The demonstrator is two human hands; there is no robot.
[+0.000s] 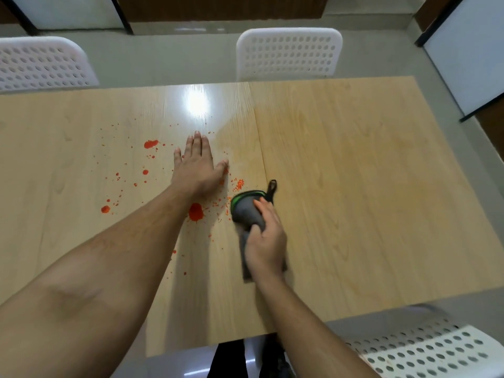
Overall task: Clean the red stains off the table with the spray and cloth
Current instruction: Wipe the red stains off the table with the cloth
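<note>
Now right hand fingers clenched round grey cloth, left hand flat among red stains.

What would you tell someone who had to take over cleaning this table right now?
Left hand: flat on the table, fingers straight, among the red stains, holding nothing.
Right hand: grips the grey cloth, which has a green and black edge and a small black loop, pressed on the table at the right edge of the splatter.
Spray: not in view.
Done: the table right of the cloth shows no red.
Left: nearly everything. Big blots sit near the left forearm, further left, and beyond the left hand, with many small specks around them. Wiping leftward from the cloth looks like the sensible next step.
</note>
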